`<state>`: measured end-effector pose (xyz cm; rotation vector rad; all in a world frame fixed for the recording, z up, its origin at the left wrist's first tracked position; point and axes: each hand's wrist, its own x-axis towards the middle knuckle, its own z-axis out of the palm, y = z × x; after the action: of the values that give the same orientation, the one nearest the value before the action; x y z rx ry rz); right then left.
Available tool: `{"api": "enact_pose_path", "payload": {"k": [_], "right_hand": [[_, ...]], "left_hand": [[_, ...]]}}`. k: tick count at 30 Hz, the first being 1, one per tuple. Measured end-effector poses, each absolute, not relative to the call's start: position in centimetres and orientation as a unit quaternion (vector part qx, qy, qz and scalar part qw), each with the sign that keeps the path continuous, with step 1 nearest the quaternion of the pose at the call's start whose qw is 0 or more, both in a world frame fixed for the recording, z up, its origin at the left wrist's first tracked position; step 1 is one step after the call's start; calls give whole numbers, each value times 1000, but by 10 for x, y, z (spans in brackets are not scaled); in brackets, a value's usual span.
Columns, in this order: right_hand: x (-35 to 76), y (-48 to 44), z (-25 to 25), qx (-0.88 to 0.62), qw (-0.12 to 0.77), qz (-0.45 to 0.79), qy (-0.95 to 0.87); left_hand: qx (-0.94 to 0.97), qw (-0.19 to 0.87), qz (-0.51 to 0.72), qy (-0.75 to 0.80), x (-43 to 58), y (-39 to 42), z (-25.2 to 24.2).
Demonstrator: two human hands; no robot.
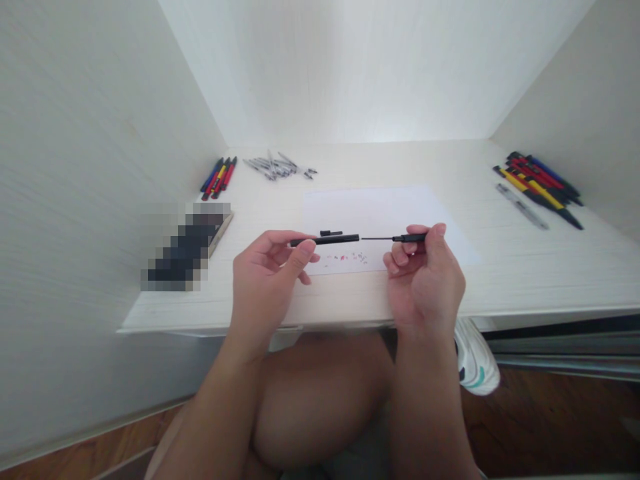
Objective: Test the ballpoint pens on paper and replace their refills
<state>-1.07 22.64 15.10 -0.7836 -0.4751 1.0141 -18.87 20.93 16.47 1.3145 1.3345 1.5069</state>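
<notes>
My left hand (263, 277) pinches a black pen barrel (343, 239) between thumb and fingers, held level above the paper. My right hand (427, 283) is closed on the black grip section (413, 237) of the pen. A thin dark refill (377, 239) sticks out of that section toward the left. Its free end lines up with the right end of the barrel, with a very small gap visible between them. Just behind the barrel, a black pen cap (330, 233) lies on the white paper (395, 210). Small coloured scribbles mark the paper's near edge.
Several clear pens (283, 167) lie at the back left beside coloured pens (219, 179). A blurred-out dark object (187, 250) rests at the left. More coloured pens (537, 180) and one clear pen (523, 205) lie right. White panels (380, 73) enclose the desk (260, 213).
</notes>
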Motion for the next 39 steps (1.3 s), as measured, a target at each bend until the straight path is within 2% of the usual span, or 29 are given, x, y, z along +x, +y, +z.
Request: {"api": "enact_pose_path", "payload": {"k": [5, 8, 28, 39], "right_hand": [[-10, 227, 152, -355, 791, 466, -177], [-9, 228, 151, -353, 803, 454, -158], [-11, 228, 149, -335, 803, 466, -159], [-11, 229, 147, -345, 800, 458, -178]], "left_hand": [[403, 454, 622, 496, -193, 213, 163], [377, 472, 634, 482, -196, 214, 162], [488, 268, 610, 565, -205, 220, 151], [500, 242, 575, 601, -206, 220, 153]]}}
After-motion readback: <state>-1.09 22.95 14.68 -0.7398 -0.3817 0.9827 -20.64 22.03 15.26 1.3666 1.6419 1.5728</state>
